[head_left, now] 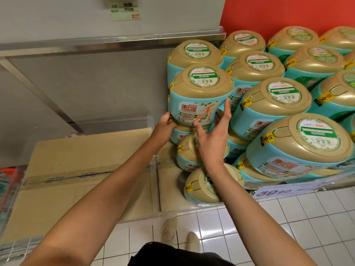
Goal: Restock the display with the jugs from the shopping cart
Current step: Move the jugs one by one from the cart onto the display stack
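Note:
A turquoise jug with a tan lid (pixel 199 95) sits at the left end of the display's upper row, stacked on other jugs. My left hand (pixel 165 125) grips its lower left side. My right hand (pixel 213 135) has straight, spread fingers; the thumb touches the jug's label and the fingers lie along its right side. Several matching jugs (pixel 272 104) fill the display to the right, in stacked rows. Two lower jugs (pixel 192 154) sit beneath my right wrist. No shopping cart is plainly visible.
A flat cardboard sheet (pixel 80 169) covers the low platform on the left behind a clear plastic divider (pixel 156 181). A grey wall with a metal rail (pixel 115 45) stands behind. A price sign (pixel 276 191) marks the display's front edge. White floor tiles (pixel 269 227) and my shoes lie below.

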`<action>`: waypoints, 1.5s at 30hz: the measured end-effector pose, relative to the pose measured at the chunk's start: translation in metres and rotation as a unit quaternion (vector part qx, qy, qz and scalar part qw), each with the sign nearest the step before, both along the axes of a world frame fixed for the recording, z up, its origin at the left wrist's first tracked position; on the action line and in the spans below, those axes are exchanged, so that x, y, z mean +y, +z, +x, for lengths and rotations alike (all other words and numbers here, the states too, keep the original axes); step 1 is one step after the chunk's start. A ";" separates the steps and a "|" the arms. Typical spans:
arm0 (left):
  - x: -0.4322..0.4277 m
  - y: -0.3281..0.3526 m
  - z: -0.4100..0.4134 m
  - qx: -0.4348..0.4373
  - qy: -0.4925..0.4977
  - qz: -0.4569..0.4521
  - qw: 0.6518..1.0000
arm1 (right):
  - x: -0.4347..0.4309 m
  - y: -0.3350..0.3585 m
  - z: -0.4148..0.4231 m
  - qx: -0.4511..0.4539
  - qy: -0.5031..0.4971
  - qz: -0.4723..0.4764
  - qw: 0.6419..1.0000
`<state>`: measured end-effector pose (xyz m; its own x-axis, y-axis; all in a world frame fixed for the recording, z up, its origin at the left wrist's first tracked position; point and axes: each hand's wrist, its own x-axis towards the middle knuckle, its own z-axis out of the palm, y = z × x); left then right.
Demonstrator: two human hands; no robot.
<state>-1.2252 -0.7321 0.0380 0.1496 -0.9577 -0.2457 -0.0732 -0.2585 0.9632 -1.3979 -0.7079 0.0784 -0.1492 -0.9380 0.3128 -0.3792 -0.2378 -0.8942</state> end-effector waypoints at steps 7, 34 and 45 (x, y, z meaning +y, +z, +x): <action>0.005 -0.014 -0.001 0.001 -0.018 -0.007 1.000 | 0.002 0.002 0.000 0.011 0.002 -0.003 1.000; -0.006 -0.031 -0.013 0.098 0.058 0.078 0.990 | 0.138 -0.022 -0.080 0.511 0.131 -0.010 0.850; 0.000 -0.026 -0.013 0.103 0.045 0.095 0.989 | 0.139 -0.029 -0.081 0.508 0.138 -0.007 0.850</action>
